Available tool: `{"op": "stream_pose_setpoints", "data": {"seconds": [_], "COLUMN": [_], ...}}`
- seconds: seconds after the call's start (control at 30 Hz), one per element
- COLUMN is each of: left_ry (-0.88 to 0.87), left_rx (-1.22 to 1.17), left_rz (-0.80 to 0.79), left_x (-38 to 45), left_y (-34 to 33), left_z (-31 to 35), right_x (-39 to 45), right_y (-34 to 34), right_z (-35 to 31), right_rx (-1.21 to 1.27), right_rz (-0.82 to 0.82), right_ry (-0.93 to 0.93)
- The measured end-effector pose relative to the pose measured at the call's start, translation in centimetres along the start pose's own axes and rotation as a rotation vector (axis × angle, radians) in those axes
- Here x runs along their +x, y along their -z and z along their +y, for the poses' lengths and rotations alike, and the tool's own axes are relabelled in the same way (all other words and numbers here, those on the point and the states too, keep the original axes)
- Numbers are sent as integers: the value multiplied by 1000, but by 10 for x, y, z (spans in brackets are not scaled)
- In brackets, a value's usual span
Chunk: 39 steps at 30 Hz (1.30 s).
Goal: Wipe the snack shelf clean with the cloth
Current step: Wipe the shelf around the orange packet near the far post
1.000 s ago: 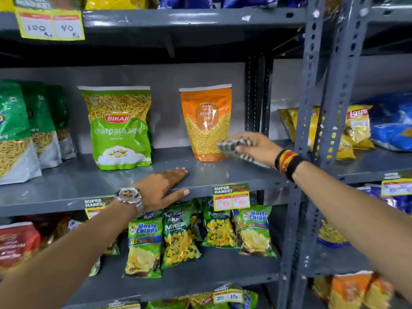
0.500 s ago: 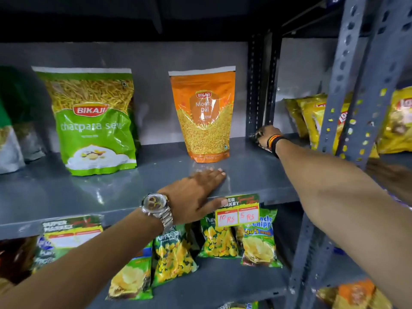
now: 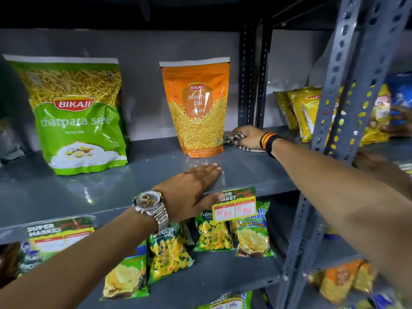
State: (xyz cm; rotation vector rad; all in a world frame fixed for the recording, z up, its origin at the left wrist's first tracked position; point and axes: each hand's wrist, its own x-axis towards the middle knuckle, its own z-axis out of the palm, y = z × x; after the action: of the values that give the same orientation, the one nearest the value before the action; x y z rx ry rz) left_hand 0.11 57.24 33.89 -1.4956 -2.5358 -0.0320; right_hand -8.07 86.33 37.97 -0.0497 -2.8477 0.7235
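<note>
The grey metal snack shelf runs across the middle of the head view. My right hand presses a striped grey-and-white cloth onto the shelf's back right corner, just right of an orange Moong Dal pouch. My left hand, with a wristwatch, lies flat and empty on the shelf's front edge, fingers together, below the orange pouch. A green Bikaji sev bag stands further left.
Perforated grey uprights stand at right, with yellow snack packs behind them on the neighbouring shelf. Another person's hand shows at the far right. Small chip packets and a price tag hang below the shelf edge.
My right hand has slid left with the cloth along the back of the shelf, from the upright to beside the orange pouch. My left hand has stayed flat on the front edge.
</note>
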Motion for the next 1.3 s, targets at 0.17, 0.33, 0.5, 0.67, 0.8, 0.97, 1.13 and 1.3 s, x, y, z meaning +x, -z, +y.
{"op": "stream_pose_setpoints", "data": {"seconds": [0.17, 0.33, 0.5, 0.67, 0.8, 0.97, 1.13, 1.3], "left_ry": [18, 31, 41, 153, 206, 209, 216, 216], "left_rx": [24, 58, 37, 70, 72, 77, 66, 59], "left_rz": [-12, -11, 17, 14, 4, 28, 8, 23], "left_x": [0, 1, -2, -20, -36, -34, -36, -37], "left_y": [2, 1, 1, 5, 4, 2, -1, 1], "left_z": [-1, -1, 1, -8, -21, -22, -21, -19], "right_x": [-53, -114, -124, -133, -161, -167, -159, -175], "right_y": [-2, 7, 22, -3, 0, 18, -1, 14], "right_z": [-7, -17, -14, -7, -19, -24, -31, -53], "right_rx": [46, 81, 107, -292, -126, 81, -87, 88], "right_rz": [58, -44, 169, 310, 202, 115, 129, -212], "right_ry": [26, 92, 6, -174, 11, 189, 109, 266]}}
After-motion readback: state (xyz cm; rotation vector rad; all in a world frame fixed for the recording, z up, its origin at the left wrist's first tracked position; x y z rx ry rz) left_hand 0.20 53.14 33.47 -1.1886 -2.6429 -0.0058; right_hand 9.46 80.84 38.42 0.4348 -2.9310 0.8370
